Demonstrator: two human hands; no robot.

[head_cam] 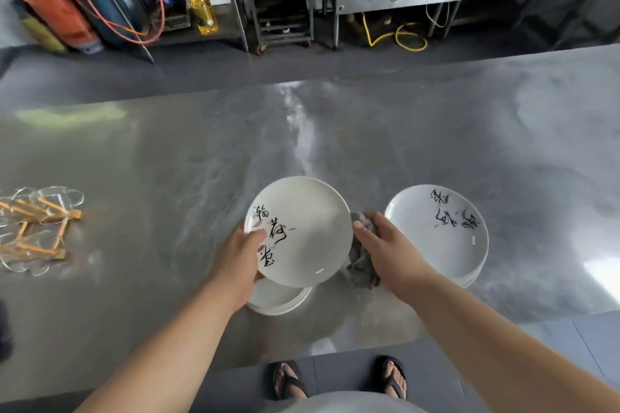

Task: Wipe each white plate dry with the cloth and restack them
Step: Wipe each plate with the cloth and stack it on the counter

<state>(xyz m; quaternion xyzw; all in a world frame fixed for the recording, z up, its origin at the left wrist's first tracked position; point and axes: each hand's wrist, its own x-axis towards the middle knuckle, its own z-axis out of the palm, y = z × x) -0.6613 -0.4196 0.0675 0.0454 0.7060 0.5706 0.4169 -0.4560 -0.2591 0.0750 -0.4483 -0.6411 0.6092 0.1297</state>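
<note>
In the head view, the left hand (240,258) has its grip clamped on the near-left rim of a glossy white plate (308,228) with black brush lettering. The thumb lies on the plate's face, tilting it above the left stack (281,300), likely so the cloth can reach its edge. The right hand (385,245) has its grip closed round a crumpled grey cloth (362,268) at the plate's right rim, while a second stack (436,235) of smooth round plates sits just right on the brushed steel table (167,161), probably the dried pile
</note>
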